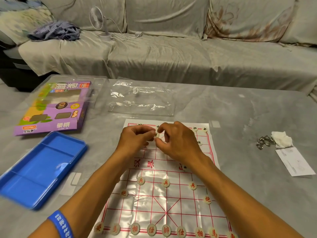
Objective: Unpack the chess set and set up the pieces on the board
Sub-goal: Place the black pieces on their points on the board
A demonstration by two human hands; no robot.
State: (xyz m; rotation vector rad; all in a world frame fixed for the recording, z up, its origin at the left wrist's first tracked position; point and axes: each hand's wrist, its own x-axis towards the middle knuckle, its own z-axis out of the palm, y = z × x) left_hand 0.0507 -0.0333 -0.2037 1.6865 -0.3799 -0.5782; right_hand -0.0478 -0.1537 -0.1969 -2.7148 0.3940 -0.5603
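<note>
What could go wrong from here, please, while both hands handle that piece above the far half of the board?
Both forearms stretch over the near half of the board, so a dropped wrist could sweep the red soldier pieces off their points. The piece is only pinched between the fingertips of the left hand and right hand; a loose grip could drop it onto the thin, wrinkled sheet, and it might roll.

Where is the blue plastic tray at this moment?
In the head view, the blue tray lies on the table's left side, left of the paper chessboard and just in front of the purple game box.
</note>
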